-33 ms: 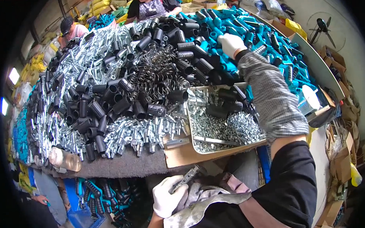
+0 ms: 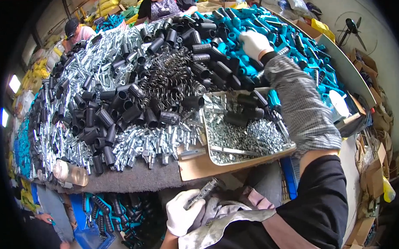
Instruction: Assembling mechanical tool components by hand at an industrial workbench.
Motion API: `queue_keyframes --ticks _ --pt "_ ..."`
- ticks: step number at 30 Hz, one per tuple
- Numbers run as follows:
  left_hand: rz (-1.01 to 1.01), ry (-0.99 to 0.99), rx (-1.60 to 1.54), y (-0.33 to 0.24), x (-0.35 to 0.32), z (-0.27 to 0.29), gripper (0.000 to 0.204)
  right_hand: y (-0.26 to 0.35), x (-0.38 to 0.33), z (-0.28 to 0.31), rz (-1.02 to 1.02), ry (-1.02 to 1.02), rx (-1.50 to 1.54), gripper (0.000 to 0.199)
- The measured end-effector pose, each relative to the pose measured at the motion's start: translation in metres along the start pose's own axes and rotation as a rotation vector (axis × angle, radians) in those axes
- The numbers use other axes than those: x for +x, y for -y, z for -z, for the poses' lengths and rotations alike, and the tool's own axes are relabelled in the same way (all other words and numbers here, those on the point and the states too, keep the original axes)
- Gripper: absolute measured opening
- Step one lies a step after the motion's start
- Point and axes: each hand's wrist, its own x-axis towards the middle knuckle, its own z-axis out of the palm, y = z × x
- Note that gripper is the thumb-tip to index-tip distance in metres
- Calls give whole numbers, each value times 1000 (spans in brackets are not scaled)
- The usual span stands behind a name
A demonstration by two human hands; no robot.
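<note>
Right hand (image 2: 254, 42) reached out to 1 o'clock, gloved fingers curled on the teal plastic tube fittings (image 2: 266, 23) heaped on the tabletop (image 2: 135, 179); grasp unclear. Left hand (image 2: 181, 214), low at 6 o'clock, gripped a small silver metal fitting (image 2: 202, 193), its long axis pointing to 1 o'clock.

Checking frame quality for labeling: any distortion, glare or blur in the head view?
Head view: strong fisheye bend with a black rim; blown-out windows at the left edge; glints on the metal parts; the left hand and right hand look sharp.
</note>
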Motion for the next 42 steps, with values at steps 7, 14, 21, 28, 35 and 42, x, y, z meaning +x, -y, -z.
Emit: queue_keyframes --ticks 7,14,21,28,35,42 --pt "-52 -2 -34 -3 -14 -4 26 53 -113 177 -113 97 704 42" --pt "-57 74 -81 -32 -31 -19 25 88 -227 131 -249 152 798 68" --pt "-88 -32 -94 -29 -48 -20 25 148 -279 172 -261 97 1183 45" --pt "-288 34 9 -26 -41 -17 27 148 -312 181 -26 869 1255 50" --pt "-347 187 -18 -22 -45 -25 35 174 -301 179 92 1054 1172 50" --pt "-406 270 96 -22 -50 -25 48 206 -330 162 -94 1128 1437 42"
